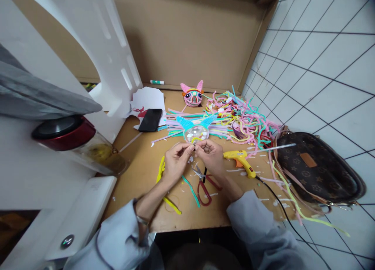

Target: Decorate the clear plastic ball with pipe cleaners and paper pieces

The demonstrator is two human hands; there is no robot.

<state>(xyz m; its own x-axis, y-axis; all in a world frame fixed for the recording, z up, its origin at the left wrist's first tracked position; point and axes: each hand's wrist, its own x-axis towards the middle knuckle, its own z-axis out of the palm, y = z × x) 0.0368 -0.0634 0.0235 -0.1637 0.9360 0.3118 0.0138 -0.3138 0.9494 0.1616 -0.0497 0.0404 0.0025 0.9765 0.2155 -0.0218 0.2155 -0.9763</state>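
My left hand (177,160) and my right hand (210,154) meet fingertip to fingertip over the middle of the table. Between them they pinch a tiny dark piece (194,147), too small to make out. Just beyond the fingertips lies a clear round form (196,133) edged in blue, with two blue fuzzy ears and a yellow strip. Red-handled scissors (204,192) rest below my right hand. A yellow fuzzy strip (172,205) passes by my left wrist, and a teal strip (191,192) lies between my forearms. The yellow glue gun (241,160) sits right of my right hand.
A finished pink-eared head (193,97) stands at the back. Pastel strips (249,119) are heaped at the back right, near a brown bag (319,168). A black phone (150,120) lies on white paper (148,100). At the left is a jar (96,151); a black cord (281,203) runs right.
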